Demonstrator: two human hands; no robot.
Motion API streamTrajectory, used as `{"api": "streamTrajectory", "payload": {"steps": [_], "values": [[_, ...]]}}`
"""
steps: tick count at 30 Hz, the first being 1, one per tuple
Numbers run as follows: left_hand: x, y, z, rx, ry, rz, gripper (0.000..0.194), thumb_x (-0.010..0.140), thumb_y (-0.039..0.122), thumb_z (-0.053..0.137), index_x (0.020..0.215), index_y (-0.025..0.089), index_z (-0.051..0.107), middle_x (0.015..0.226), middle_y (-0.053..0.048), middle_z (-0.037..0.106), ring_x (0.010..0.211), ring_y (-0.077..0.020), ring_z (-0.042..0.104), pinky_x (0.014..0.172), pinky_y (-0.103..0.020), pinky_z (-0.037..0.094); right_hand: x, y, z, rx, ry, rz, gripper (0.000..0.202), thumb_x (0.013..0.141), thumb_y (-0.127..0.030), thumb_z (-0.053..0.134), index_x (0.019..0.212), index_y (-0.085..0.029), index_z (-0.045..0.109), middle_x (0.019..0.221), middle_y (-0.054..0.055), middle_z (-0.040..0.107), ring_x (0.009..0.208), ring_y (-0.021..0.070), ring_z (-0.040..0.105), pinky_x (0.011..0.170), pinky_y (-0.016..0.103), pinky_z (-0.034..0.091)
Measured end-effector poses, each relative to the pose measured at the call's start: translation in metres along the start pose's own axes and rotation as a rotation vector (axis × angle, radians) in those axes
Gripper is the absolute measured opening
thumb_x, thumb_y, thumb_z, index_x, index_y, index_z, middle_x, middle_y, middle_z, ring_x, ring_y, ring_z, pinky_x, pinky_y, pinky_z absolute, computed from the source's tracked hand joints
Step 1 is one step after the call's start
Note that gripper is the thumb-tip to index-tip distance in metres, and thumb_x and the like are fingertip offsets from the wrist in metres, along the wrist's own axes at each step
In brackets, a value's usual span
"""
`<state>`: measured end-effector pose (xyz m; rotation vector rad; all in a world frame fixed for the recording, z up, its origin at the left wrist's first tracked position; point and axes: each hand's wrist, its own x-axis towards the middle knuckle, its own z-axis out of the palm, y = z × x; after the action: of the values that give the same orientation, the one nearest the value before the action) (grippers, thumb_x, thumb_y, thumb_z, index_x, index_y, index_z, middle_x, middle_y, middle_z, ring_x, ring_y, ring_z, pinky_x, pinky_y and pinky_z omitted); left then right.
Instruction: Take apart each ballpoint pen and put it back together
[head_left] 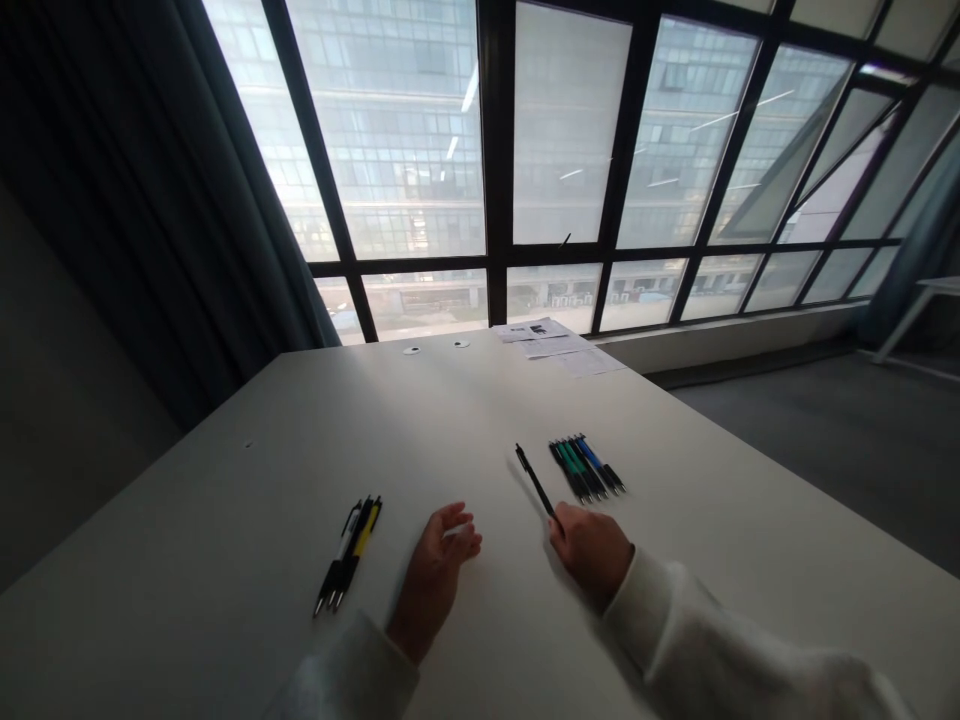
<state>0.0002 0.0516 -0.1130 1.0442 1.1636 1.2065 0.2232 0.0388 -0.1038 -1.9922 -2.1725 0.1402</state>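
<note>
White table (pixel 247 510), three pens (pixel 350 556) at left, pen row (pixel 582 468) at right (some green), papers (pixel 551 347) at far edge

Left fingers (pixel 453 515) curl loosely inward while right fingers (pixel 565 528) pinch together.

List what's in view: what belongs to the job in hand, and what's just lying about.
Likely the job:
dark pen in the right hand
row of pens beyond it
pen group beside the left hand

Apparently just lying about:
papers on the table's far end
</note>
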Motion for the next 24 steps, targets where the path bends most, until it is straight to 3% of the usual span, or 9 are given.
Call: {"api": "streamTrajectory", "payload": {"steps": [4, 14, 24], "values": [[0.004, -0.002, 0.0, 0.038, -0.017, -0.012, 0.053, 0.071, 0.051, 0.074, 0.105, 0.014, 0.057, 0.094, -0.006, 0.064, 0.076, -0.0183, 0.067, 0.076, -0.037, 0.056, 0.006, 0.015, 0.001, -0.034, -0.014, 0.061, 0.025, 0.099, -0.023, 0.041, 0.089, -0.014, 0.062, 0.086, 0.011, 0.073, 0.075, 0.0201, 0.07, 0.061, 0.027, 0.037], [0.001, 0.003, 0.005, 0.071, -0.05, -0.04, 0.048, 0.067, 0.051, 0.076, 0.094, 0.016, 0.059, 0.075, -0.001, 0.065, 0.066, -0.0168, 0.063, 0.066, -0.032, 0.052, 0.012, 0.017, -0.001, -0.048, -0.046, 0.131, 0.027, 0.1, -0.024, 0.04, 0.093, -0.014, 0.064, 0.088, 0.013, 0.074, 0.08, 0.0227, 0.072, 0.064, 0.028, 0.043], [0.0, 0.006, 0.005, 0.084, -0.071, -0.043, 0.043, 0.067, 0.051, 0.075, 0.089, 0.017, 0.059, 0.071, -0.001, 0.065, 0.062, -0.0161, 0.061, 0.062, -0.03, 0.05, 0.015, 0.019, -0.003, -0.056, -0.05, 0.185, 0.03, 0.101, -0.026, 0.038, 0.096, -0.013, 0.065, 0.087, 0.015, 0.074, 0.08, 0.0243, 0.073, 0.066, 0.029, 0.046]]}}
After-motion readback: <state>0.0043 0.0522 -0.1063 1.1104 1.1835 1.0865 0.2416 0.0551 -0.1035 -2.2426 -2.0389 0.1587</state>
